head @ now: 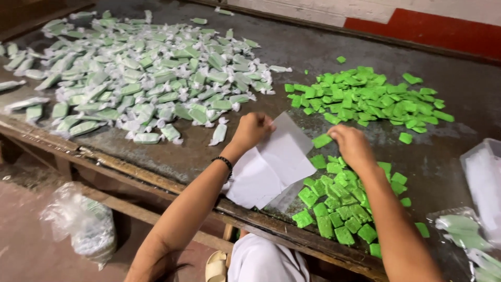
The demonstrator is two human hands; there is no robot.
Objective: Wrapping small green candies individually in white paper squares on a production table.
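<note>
A small hand-wrapping workshop for sweets.
We see a worn dark tabletop (292, 49) on rough timber rails, bearing heaps of bare green pieces (365, 96) and a broad pile of wrapped pieces (146, 73), above a bare concrete floor (26, 230).

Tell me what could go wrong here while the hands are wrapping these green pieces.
The nearer pile of unwrapped green pieces reaches the table edge, so a brush of the right forearm might push some off. The sheet of white paper held by the left hand overhangs that edge too and could slip or crease. The right hand holds one green piece only by its end, so it may drop.
</note>
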